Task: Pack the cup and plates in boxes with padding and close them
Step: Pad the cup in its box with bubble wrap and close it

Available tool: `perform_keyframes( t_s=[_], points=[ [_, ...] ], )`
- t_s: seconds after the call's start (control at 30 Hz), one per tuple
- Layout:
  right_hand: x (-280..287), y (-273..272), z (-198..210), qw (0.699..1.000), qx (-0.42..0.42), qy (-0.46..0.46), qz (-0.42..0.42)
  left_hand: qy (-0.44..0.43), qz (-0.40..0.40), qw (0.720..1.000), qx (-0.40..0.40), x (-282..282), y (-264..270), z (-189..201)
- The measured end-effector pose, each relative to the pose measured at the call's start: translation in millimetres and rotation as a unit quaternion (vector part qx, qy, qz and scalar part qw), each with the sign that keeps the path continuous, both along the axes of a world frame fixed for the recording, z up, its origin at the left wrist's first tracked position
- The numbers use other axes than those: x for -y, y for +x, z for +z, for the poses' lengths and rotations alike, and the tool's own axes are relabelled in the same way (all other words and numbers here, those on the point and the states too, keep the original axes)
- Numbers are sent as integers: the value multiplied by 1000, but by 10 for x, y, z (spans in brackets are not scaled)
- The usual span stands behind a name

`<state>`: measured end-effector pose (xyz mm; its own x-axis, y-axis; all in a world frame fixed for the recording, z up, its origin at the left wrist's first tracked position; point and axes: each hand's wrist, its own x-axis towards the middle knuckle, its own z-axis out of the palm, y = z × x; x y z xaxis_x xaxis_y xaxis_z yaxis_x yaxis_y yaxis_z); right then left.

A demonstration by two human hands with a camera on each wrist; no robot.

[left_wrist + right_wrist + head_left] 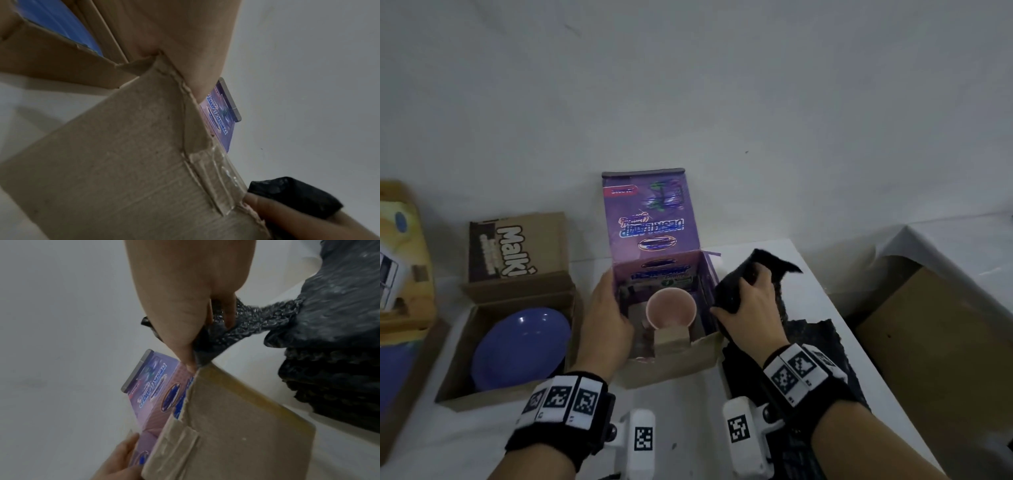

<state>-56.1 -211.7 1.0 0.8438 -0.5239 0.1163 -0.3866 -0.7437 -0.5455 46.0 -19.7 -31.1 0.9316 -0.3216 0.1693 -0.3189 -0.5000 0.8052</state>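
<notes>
While the left hand (608, 318) steadies the purple desk-lamp box (671, 308) by its left wall, fingers curled over the rim and thumb outside, the right hand (748, 308) sits at the box's right wall clamped on a wad of black bubble wrap (732, 291). Wad is bunched in the fist, just above the right rim, not yet inside. More black bubble wrap sheet (811, 342) lies on the white table (688, 411) to the right, touching the box side.

Pink cup (670, 307) stands upright inside the box, mouth up, roughly centred, with a small cardboard insert (671, 337) against its near side. Box lid flap (650, 219) stands up at the back, fully open.

Left of it: open brown Malkist carton (517, 339) with a blue plate (522, 347) lying flat inside, flap up. Another blue plate (393, 377) partly visible at far left edge, beside a yellowish carton (404, 240). Plain brown box (941, 342) at right, well apart from the table items.

Right wrist view confirms fingers wrapped tight on the bubble wrap, thumb tip at the box corner. Left wrist view: mostly cardboard wall, fingers not visible.
</notes>
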Motion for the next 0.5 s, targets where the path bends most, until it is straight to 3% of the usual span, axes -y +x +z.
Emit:
perform_keyframes(
  t_s=[0.07, 0.23, 0.33, 0.43, 0.5],
  points=[
    [-19, 43, 136, 999, 32, -9, 9, -1, -4, 1000, -21, -12, 18, -24],
    [-84, 135, 540, 970, 239, -15, 35, 2, -35, 999, -40, -35, 33, -61],
    [-181, 160, 707, 928, 329, 132, 110, 16, -40, 998, -38, -66, 12, -93],
    [-260, 185, 760, 886, 295, 320, 160, 54, -30, 998, -26, -80, -44, -133],
    [-227, 243, 664, 908, 225, 329, 131, 110, -23, 994, -4, -72, -79, -131]
  ],
)
